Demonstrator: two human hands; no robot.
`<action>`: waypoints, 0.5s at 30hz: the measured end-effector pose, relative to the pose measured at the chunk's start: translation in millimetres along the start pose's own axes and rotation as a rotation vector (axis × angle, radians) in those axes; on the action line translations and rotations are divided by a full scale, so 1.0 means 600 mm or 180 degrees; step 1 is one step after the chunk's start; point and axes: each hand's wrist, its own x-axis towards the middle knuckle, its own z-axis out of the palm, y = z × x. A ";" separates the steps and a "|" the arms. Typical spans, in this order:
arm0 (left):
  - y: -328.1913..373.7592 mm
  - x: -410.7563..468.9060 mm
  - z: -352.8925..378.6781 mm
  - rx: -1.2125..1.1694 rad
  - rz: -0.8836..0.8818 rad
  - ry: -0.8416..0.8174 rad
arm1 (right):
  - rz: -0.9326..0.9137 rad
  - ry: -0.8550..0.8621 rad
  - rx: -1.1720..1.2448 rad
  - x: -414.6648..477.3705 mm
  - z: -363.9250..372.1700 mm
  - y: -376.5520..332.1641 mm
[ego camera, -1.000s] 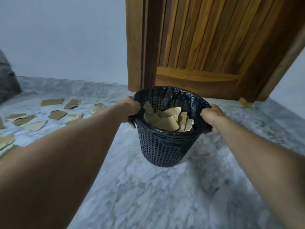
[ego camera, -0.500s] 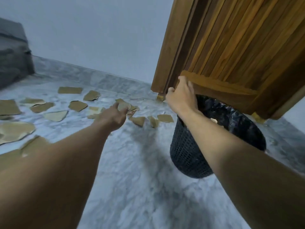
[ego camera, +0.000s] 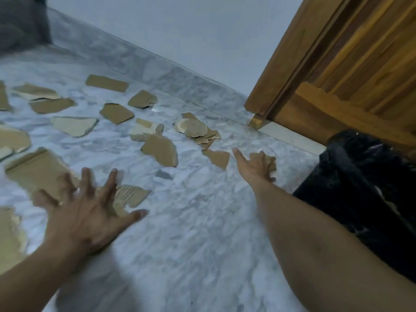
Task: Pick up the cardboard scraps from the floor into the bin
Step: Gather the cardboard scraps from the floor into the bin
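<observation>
Cardboard scraps [ego camera: 161,152] lie scattered across the marble floor [ego camera: 202,233], none in either hand. The left hand [ego camera: 87,217] hovers with fingers spread wide, blurred, above a torn scrap [ego camera: 131,194]. The right hand [ego camera: 255,168], fingers also splayed, reaches onto a small scrap [ego camera: 271,159]. The black lined bin [ego camera: 360,188] stands at the right, beside the right forearm, below the wooden door [ego camera: 349,64].

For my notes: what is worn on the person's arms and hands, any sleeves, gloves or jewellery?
Nothing worn shows. The left hand and right hand are gloveless, and both forearms are bare to the frame edge: no sleeve, watch or band. No rings visible, though the left hand is motion-blurred.
</observation>
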 end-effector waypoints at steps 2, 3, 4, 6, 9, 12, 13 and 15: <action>0.023 0.010 -0.007 -0.0107 -0.0142 0.0455 | 0.0089 0.0014 0.0006 0.059 0.019 0.013; 0.028 0.014 -0.009 -0.0163 -0.0175 0.0624 | 0.0071 -0.0063 0.0060 0.085 0.033 0.014; 0.029 0.016 -0.010 -0.0232 -0.0229 0.0747 | 0.0023 -0.0166 0.0073 0.110 0.049 0.009; 0.027 0.014 -0.008 -0.0280 -0.0341 0.0848 | -0.0048 -0.0273 0.0048 0.129 0.073 -0.023; 0.033 0.011 -0.010 -0.0336 -0.0501 0.0653 | -0.0314 -0.0421 -0.0113 0.115 0.089 -0.109; 0.035 0.014 -0.013 -0.0450 -0.0601 0.0503 | -0.0814 -0.0876 -0.0222 0.079 0.104 -0.199; 0.036 0.015 -0.014 -0.0463 -0.0618 0.0500 | -0.1001 -0.1102 -0.0260 0.069 0.118 -0.223; 0.036 0.017 -0.018 -0.0538 -0.0679 0.0584 | -0.1320 -0.1437 -0.0468 0.032 0.146 -0.263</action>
